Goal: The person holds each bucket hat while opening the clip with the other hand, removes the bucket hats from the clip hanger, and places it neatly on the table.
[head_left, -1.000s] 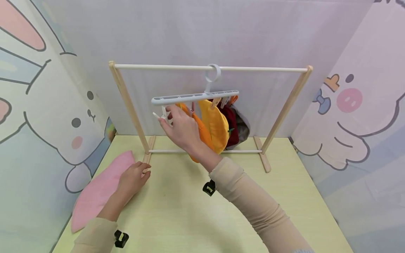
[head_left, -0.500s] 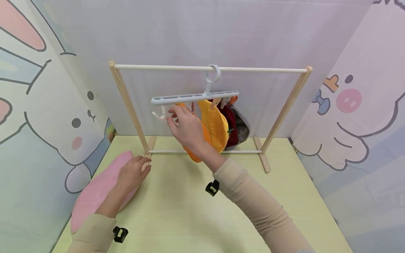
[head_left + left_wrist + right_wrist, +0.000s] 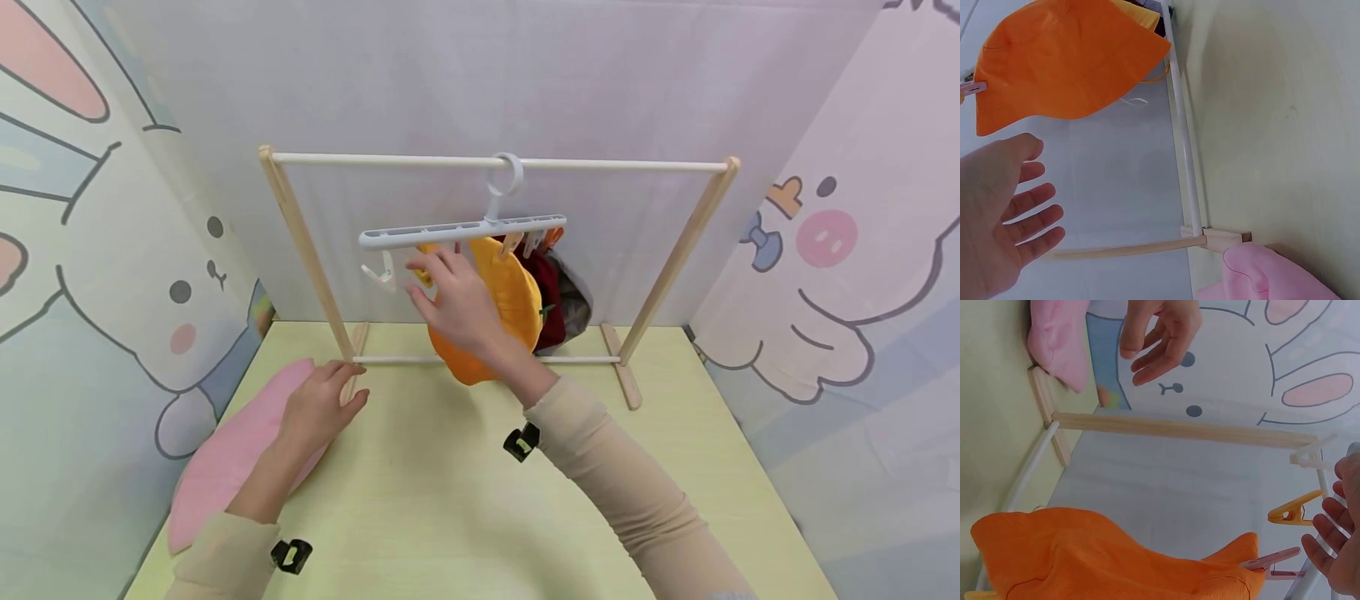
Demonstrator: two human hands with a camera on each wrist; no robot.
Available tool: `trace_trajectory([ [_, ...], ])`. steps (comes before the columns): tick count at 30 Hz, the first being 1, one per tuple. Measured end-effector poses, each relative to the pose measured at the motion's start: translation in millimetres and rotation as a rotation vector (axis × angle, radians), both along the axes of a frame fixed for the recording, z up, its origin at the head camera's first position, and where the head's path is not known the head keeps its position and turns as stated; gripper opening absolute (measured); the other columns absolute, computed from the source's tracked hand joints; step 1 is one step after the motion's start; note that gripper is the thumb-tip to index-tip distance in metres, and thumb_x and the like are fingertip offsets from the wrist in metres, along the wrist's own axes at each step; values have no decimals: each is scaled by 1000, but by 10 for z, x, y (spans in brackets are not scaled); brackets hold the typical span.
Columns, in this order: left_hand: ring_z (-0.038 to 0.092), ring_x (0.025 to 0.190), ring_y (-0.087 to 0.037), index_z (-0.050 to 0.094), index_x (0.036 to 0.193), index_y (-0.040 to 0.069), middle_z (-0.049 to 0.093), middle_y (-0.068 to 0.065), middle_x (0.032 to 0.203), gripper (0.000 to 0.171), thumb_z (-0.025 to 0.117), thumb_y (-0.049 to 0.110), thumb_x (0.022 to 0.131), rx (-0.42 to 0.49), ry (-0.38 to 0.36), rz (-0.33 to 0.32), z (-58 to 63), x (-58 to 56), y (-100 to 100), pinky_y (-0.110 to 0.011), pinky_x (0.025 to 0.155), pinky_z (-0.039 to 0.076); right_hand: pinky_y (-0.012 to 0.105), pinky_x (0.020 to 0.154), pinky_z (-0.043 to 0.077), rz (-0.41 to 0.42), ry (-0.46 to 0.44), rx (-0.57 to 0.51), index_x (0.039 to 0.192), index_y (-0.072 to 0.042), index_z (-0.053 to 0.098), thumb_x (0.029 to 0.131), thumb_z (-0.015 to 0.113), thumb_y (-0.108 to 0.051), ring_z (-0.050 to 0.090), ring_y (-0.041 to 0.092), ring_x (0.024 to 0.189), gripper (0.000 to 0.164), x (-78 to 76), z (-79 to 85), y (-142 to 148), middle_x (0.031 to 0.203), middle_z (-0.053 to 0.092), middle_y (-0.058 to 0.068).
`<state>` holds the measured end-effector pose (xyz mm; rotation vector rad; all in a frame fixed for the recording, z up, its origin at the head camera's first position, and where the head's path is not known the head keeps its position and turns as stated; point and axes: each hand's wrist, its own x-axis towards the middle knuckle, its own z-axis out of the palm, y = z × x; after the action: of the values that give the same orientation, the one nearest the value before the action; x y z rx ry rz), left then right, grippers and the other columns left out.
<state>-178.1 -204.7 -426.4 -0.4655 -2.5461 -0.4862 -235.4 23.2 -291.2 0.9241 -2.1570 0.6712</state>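
Observation:
A white clip hanger (image 3: 461,231) hangs by its ring on the white rod (image 3: 375,159) of a wooden rack. An orange hat (image 3: 465,362), a yellow hat (image 3: 517,300) and darker hats behind are clipped under it. My right hand (image 3: 431,275) is raised under the hanger's left half with fingers spread, its fingertips (image 3: 1335,531) beside an orange clip (image 3: 1294,509) and holding nothing. A pink clip (image 3: 1272,559) grips the orange hat (image 3: 1110,556). My left hand (image 3: 345,392) hovers open by the rack's left foot (image 3: 1222,237), next to a pink hat (image 3: 232,454).
The rack stands at the back of a pale green table (image 3: 465,517), close to the backdrop. An empty white clip (image 3: 378,273) hangs at the hanger's left end. Cartoon-printed walls close in on both sides. The pink hat lies at the table's left edge.
My right hand has moved right, from the white end clip to the orange clip. The orange hat has swung lower and rightward. My left hand has slid slightly right off the pink hat.

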Motion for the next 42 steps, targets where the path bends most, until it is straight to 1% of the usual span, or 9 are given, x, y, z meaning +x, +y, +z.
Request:
trace_trajectory([
  [5, 56, 85, -27, 59, 100, 14, 56, -6, 100, 34, 67, 27, 70, -3, -33, -4, 85, 19, 63, -42, 61, 45, 19, 73, 42, 4, -9, -2, 106, -11, 57, 81, 59, -24, 45, 12, 78, 28, -36, -16, 70, 100, 52, 2],
  [7, 55, 89, -28, 59, 102, 14, 55, -6, 103, 37, 67, 29, 69, -6, -48, -8, 112, 26, 93, -43, 64, 45, 18, 59, 39, -7, -28, 3, 107, -11, 56, 81, 59, -26, 44, 11, 77, 29, -39, -18, 103, 101, 52, 2],
  [13, 50, 102, -30, 55, 111, 12, 52, -8, 114, 47, 67, 32, 70, 18, -92, -32, 167, 38, 187, -46, 75, 42, 19, 64, 41, -23, -54, -4, 109, -11, 56, 81, 59, -24, 47, 12, 79, 31, -66, -26, 207, 101, 53, 2],
  [18, 47, 106, -30, 52, 116, 11, 50, -9, 119, 53, 67, 33, 70, 48, -99, -56, 187, 25, 260, -46, 82, 39, 21, 64, 40, -27, -52, -20, 110, -11, 56, 80, 60, -21, 48, 12, 80, 32, -95, -28, 288, 101, 53, 2],
  [22, 45, 109, -30, 49, 120, 11, 47, -9, 122, 57, 67, 34, 70, 70, -107, -67, 212, 20, 320, -45, 85, 38, 22, 66, 40, -39, -29, -13, 108, -10, 56, 80, 60, -22, 48, 14, 80, 31, -127, -36, 353, 101, 54, 4],
  [25, 43, 111, -28, 48, 122, 12, 46, -8, 123, 59, 67, 35, 70, 80, -114, -71, 236, 17, 365, -44, 87, 37, 23, 70, 39, -42, -21, -14, 107, -8, 57, 80, 60, -23, 47, 15, 81, 32, -157, -60, 399, 100, 54, 4],
  [31, 40, 115, -28, 44, 126, 13, 44, -9, 126, 65, 67, 35, 70, 117, -124, -80, 295, 14, 469, -46, 89, 35, 24, 73, 40, -71, -68, -9, 110, -9, 56, 80, 60, -23, 48, 15, 83, 33, -198, -134, 486, 103, 54, 4],
  [37, 37, 117, -29, 41, 127, 11, 41, -8, 128, 68, 68, 36, 70, 156, -134, -59, 325, -4, 594, -44, 93, 32, 26, 71, 43, -106, -94, 2, 112, -11, 56, 81, 59, -25, 48, 16, 83, 34, -224, -188, 556, 103, 53, 4],
  [42, 37, 117, -28, 39, 128, 11, 39, -8, 130, 70, 67, 37, 70, 183, -149, -35, 333, -31, 713, -44, 93, 32, 27, 69, 43, -123, -110, 19, 113, -12, 55, 81, 59, -26, 50, 16, 81, 35, -259, -220, 598, 104, 53, 3],
])
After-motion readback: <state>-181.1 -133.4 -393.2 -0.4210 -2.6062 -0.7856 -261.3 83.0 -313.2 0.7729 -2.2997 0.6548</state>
